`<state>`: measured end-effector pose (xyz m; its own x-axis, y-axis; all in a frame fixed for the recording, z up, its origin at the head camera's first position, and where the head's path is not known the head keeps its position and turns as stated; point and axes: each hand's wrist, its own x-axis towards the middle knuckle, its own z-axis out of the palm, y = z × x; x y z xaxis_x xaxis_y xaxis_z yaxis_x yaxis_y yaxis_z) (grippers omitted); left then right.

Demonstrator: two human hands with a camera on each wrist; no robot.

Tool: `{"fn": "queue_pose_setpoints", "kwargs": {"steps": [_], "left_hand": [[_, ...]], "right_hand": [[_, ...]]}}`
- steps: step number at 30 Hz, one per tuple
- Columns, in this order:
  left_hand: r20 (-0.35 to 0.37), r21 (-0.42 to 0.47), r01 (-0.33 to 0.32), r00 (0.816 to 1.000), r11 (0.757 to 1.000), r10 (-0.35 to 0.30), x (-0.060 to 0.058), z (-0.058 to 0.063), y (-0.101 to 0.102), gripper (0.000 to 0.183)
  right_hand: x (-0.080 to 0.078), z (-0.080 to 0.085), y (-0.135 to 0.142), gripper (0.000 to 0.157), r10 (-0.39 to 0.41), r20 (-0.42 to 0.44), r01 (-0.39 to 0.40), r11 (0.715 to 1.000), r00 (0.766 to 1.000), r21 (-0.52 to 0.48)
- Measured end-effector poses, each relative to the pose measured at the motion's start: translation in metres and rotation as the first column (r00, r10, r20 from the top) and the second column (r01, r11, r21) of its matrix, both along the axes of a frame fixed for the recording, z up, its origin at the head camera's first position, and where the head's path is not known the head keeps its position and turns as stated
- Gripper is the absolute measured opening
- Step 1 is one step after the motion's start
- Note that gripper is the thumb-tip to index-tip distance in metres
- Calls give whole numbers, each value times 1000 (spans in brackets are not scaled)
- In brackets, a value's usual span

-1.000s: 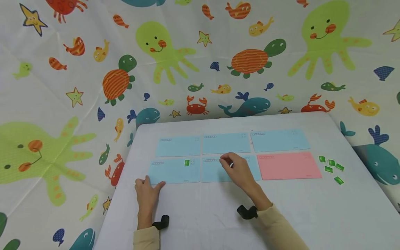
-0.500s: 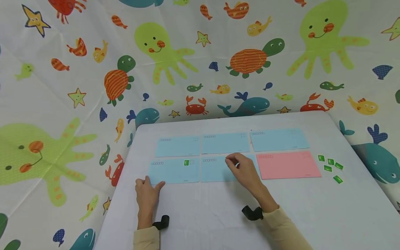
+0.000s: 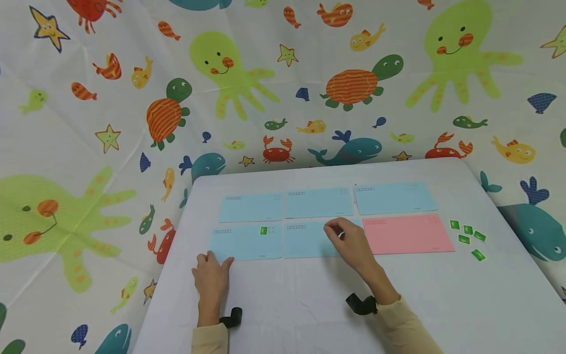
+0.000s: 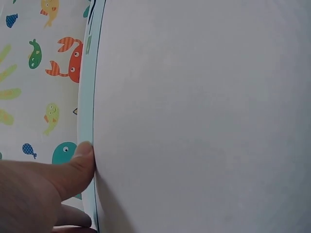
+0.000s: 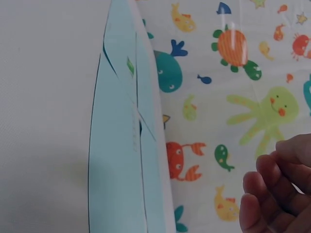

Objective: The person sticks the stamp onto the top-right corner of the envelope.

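My left hand (image 3: 211,278) rests at the lower left corner of the front left blue envelope (image 3: 245,246), thumb apart from the fingers; in the left wrist view the thumb (image 4: 80,167) lies on the envelope's edge. A small green stamp (image 3: 264,230) sits near that envelope's printed stamp box, at upper right. Over the right part of the front middle blue envelope (image 3: 305,243) hovers my right hand (image 3: 351,243), fingers curled and thumb tip at the index tip. Nothing shows between those fingertips (image 5: 267,165) in the right wrist view.
Beyond lie a back left blue envelope (image 3: 250,207), a back middle one (image 3: 318,203) and a back right one (image 3: 395,198). A pink envelope (image 3: 409,236) is at front right. Several loose green stamps (image 3: 468,229) lie to its right on the white table (image 3: 287,305).
My right hand has drifted right over the front middle envelope, away from the stamped one. The left hand has barely shifted; stamps and envelopes have stayed in place.
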<state>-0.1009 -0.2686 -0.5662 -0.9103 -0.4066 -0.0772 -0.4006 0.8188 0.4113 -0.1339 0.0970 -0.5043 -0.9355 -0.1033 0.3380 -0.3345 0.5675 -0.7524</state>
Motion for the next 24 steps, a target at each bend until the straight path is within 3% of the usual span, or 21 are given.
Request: {"fn": "queue_pose_setpoints", "kwargs": {"steps": [10, 18, 24], "left_hand": [[-19, -64, 17, 1000, 998, -18, 8, 5, 8, 65], [25, -83, 21, 999, 996, -19, 18, 12, 18, 72], [17, -61, 17, 1000, 998, -16, 22, 21, 35, 77]], "right_hand": [[7, 2, 10, 7, 13, -40, -14, 1000, 999, -15], [13, 8, 17, 7, 8, -57, -9, 1000, 998, -20], [17, 12, 24, 8, -6, -34, 5, 1000, 999, -26]]}}
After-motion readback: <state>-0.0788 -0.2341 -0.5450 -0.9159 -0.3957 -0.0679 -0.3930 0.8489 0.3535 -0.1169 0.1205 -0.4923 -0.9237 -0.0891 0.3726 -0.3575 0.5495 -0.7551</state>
